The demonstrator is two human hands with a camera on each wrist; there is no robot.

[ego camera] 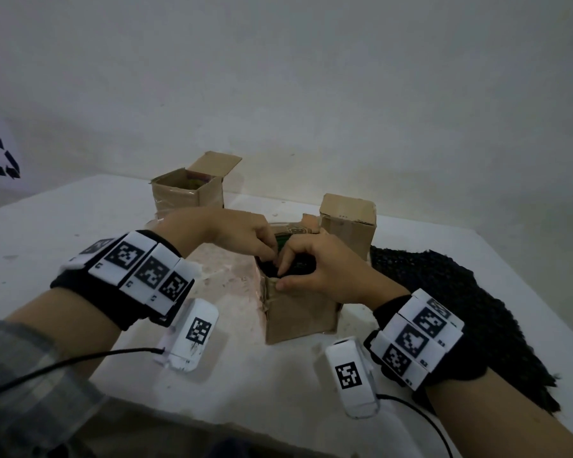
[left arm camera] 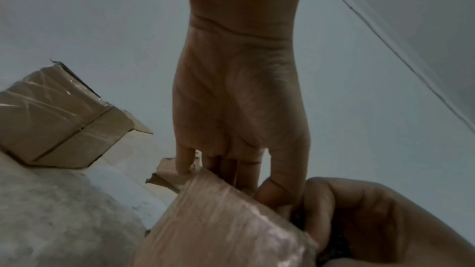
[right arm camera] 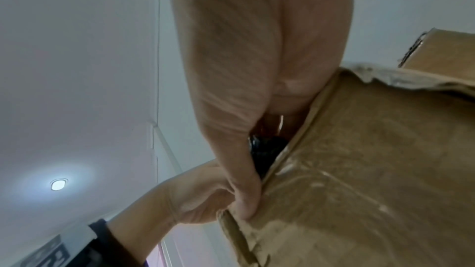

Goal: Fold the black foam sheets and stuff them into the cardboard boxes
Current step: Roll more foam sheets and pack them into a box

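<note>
A small open cardboard box (ego camera: 298, 320) stands mid-table with a black foam sheet (ego camera: 301, 264) packed in its mouth. My left hand (ego camera: 268, 251) reaches in from the left, fingers pointing fairly straight down onto the foam; the left wrist view shows these fingers (left arm camera: 244, 170) passing behind the box wall (left arm camera: 223, 220). My right hand (ego camera: 283, 276) curls its fingers over the foam (right arm camera: 264, 149), thumb (right arm camera: 246, 200) against the outside of the front wall (right arm camera: 372, 170). A second foam sheet (ego camera: 460, 309) lies flat on the right.
An open box (ego camera: 187, 190) stands at the back left and another box (ego camera: 348, 216) at the back right, close behind the near one. The white table (ego camera: 63, 233) ends at a wall. Cables trail from both wrists over the front edge.
</note>
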